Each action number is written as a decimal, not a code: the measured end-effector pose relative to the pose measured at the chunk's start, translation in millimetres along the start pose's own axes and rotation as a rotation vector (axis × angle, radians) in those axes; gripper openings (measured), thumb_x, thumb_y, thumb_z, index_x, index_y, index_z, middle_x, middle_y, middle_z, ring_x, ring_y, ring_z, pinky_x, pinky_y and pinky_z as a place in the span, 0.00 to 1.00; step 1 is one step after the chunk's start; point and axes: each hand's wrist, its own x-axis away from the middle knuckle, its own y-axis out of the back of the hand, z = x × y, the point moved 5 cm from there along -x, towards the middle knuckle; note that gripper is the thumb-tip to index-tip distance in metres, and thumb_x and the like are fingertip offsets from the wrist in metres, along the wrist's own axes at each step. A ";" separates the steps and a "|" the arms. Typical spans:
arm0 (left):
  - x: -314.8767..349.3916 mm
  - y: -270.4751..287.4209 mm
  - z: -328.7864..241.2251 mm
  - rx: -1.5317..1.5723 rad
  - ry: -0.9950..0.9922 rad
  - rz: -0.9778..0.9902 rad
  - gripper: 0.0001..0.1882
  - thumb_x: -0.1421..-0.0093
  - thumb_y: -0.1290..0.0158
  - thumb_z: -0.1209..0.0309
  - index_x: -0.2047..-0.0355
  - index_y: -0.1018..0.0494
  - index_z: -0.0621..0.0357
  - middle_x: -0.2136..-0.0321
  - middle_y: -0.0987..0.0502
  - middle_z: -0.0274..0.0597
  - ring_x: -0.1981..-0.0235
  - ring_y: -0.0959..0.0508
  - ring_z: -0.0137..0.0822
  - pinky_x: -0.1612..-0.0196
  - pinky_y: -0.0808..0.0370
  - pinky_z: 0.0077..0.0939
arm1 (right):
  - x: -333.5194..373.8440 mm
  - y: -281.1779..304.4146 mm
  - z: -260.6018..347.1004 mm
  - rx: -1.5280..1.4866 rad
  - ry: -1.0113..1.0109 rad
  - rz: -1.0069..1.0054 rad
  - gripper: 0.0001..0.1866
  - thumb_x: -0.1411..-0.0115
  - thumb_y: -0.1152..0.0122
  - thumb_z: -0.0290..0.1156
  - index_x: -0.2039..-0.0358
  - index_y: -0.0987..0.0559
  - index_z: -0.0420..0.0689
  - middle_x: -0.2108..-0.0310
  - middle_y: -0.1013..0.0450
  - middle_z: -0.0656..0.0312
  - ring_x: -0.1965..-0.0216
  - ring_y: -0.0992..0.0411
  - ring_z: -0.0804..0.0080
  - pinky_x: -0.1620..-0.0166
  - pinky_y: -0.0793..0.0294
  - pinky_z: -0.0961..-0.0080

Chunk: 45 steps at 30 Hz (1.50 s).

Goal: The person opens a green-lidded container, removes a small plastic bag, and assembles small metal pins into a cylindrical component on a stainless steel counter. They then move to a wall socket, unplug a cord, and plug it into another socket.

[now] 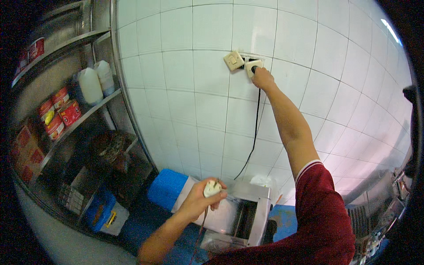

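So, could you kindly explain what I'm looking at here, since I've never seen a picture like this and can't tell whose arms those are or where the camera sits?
There is no machine here. A person wears a wide fisheye camera on the head, looking down and forward, so the straight tile lines bend near the rim. Both arms are the wearer's own. The right hand, in a dark red sleeve, reaches up to a white plug at the wall socket on the white tiled wall; a black cord hangs from it. The left hand holds a second white plug with its own cord. Below stands a metal appliance beside a blue box. On the left, metal shelves carry red tins and white plastic jugs.
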 end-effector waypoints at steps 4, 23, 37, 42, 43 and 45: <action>-97.8 6.4 -54.2 -0.150 -0.244 -0.142 0.11 0.45 0.32 0.73 0.66 0.25 0.58 0.75 0.26 0.30 0.74 0.28 0.23 0.70 0.29 0.21 | -22.8 0.7 -1.2 -0.101 0.017 -0.149 0.22 0.42 0.35 0.39 0.54 0.25 0.35 0.56 0.25 0.40 0.54 0.23 0.40 0.52 0.21 0.51; -475.5 -29.0 -151.1 0.255 -0.459 -0.561 0.18 0.47 0.29 0.64 0.74 0.24 0.64 0.79 0.19 0.44 0.86 0.21 0.33 0.84 0.23 0.28 | -55.9 -4.9 -17.5 -0.045 0.240 0.051 0.20 0.42 0.35 0.42 0.69 0.19 0.33 0.67 0.21 0.37 0.64 0.21 0.42 0.57 0.20 0.54; -512.7 -9.6 -142.6 -0.002 -0.450 -0.906 0.35 0.56 0.24 0.55 0.56 0.24 0.68 0.60 0.18 0.57 0.61 0.17 0.53 0.55 0.20 0.43 | -38.8 0.5 -6.8 -0.197 0.484 -0.074 0.19 0.40 0.40 0.40 0.74 0.18 0.34 0.79 0.21 0.48 0.77 0.20 0.58 0.66 0.19 0.62; -489.5 0.3 -147.0 0.023 -0.348 -0.206 0.35 0.40 0.36 0.57 0.45 0.37 0.69 0.62 0.24 0.52 0.72 0.20 0.34 0.83 0.27 0.20 | 16.1 14.5 -20.9 -0.434 0.160 0.053 0.26 0.33 0.41 0.51 0.70 0.19 0.36 0.76 0.21 0.56 0.74 0.21 0.72 0.68 0.21 0.73; -466.6 10.7 -143.1 -0.037 -0.329 -0.213 0.21 0.37 0.38 0.59 0.58 0.32 0.64 0.70 0.25 0.45 0.77 0.26 0.32 0.82 0.30 0.22 | 36.5 23.9 -21.8 -0.533 0.211 0.047 0.24 0.32 0.41 0.50 0.68 0.19 0.37 0.76 0.21 0.58 0.74 0.22 0.74 0.68 0.21 0.75; -407.7 30.9 -156.1 0.035 -0.232 0.040 0.14 0.38 0.36 0.66 0.70 0.30 0.59 0.80 0.30 0.33 0.84 0.36 0.20 0.87 0.41 0.14 | 83.4 26.3 -14.9 -0.907 0.228 0.396 0.17 0.34 0.39 0.42 0.60 0.22 0.38 0.67 0.24 0.54 0.64 0.26 0.68 0.59 0.26 0.66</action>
